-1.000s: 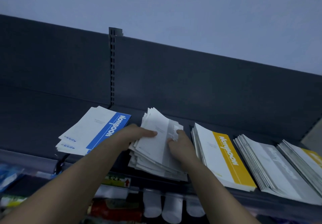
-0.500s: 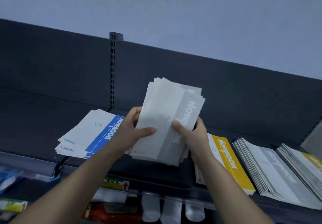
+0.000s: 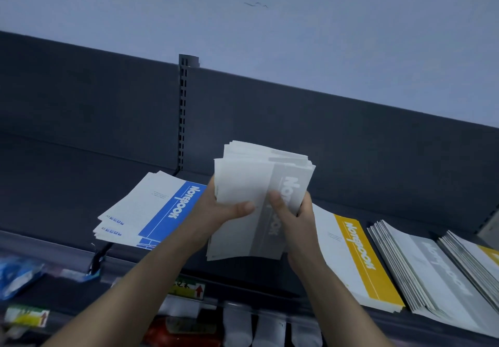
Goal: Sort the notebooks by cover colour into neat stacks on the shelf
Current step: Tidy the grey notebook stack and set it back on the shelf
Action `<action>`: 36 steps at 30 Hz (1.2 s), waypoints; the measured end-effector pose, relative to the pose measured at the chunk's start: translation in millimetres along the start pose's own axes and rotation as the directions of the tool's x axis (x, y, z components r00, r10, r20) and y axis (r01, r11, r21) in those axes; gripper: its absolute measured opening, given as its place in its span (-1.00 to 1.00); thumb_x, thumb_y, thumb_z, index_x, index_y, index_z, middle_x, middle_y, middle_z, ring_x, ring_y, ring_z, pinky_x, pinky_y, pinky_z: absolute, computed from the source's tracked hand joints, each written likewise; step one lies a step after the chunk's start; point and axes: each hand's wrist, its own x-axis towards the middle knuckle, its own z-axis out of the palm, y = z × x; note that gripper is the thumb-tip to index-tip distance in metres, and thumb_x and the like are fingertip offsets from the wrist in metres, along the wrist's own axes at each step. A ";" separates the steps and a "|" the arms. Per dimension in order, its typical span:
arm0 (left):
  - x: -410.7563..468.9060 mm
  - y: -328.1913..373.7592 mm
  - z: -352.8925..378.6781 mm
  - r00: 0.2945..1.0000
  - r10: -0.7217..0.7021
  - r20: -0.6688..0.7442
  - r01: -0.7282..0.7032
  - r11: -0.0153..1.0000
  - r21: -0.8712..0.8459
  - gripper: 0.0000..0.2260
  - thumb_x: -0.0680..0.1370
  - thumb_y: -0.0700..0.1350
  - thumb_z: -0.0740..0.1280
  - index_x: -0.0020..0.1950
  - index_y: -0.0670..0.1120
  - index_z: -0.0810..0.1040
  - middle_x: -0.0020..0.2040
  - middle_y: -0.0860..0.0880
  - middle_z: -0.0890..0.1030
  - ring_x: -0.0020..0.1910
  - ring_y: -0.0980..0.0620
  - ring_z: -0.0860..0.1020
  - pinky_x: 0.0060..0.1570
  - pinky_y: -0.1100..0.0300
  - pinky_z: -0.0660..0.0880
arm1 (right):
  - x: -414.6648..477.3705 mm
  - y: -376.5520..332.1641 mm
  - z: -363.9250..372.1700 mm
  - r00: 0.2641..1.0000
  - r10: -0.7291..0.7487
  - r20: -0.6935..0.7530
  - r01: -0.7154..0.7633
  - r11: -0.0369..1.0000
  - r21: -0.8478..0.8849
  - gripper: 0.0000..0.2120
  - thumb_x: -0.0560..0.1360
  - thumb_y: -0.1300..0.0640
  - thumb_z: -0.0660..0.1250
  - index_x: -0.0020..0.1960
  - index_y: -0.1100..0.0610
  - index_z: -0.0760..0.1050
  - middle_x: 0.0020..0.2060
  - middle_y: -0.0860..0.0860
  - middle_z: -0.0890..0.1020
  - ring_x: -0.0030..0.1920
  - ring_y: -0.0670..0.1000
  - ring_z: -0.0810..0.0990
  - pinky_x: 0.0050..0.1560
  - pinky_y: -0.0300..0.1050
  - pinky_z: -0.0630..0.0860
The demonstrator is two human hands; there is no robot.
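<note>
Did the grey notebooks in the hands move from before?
Yes. The bundle of grey-striped paper notebooks went up off the dark metal shelf, in front of its back panel.

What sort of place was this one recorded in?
Probably a shop's stationery aisle: dark metal shelving with a slotted upright, matching white notebooks in a blue-banded stack, a yellow-banded stack and a grey-banded stack, plus a shelf-edge label with a red arrow.

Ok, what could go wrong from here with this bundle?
The grey notebooks are fanned unevenly, so a few could slide out and fall. The blue stack beside them lies skewed; a knock could spread it more. A grey stack already sits beyond the yellow stack, so setting these down here may split the colour.
</note>
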 end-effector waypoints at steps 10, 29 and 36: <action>0.0 1.5 0.3 0.998 0.026 0.051 -0.025 0.999 -0.023 -0.26 0.21 -0.09 0.57 0.35 -0.04 0.40 0.14 -0.04 0.62 0.11 0.05 0.61 -0.09 0.28 0.56 | 14.3 -70.8 6.3 0.733 -0.547 0.404 0.533 0.095 -0.841 -0.11 0.41 -0.44 0.11 0.53 0.13 0.16 0.52 0.06 0.23 0.54 0.06 0.13 0.51 0.06 -0.01; 4.2 -8.5 -0.1 0.997 0.059 -0.042 -0.059 0.998 0.003 -0.33 0.20 -0.09 0.59 0.26 0.10 0.44 0.10 0.08 0.64 0.11 0.09 0.59 -0.08 0.27 0.54 | 28.2 -42.4 -14.0 0.993 -0.079 0.090 0.088 0.992 -0.093 0.12 0.07 -0.36 0.51 0.51 -0.08 0.14 0.45 -0.06 0.36 0.38 -0.05 0.41 0.35 0.04 0.41; 8.2 5.4 7.6 0.991 0.122 0.052 -0.123 0.992 0.011 -0.23 0.23 -0.14 0.56 0.38 0.02 0.32 0.14 0.06 0.60 0.10 0.17 0.59 -0.12 0.33 0.55 | 19.7 3.6 -10.0 0.990 -0.050 0.133 0.048 0.999 0.021 -0.12 0.09 -0.23 0.63 0.30 0.04 0.41 0.11 0.05 0.65 0.10 0.10 0.65 0.11 0.23 0.57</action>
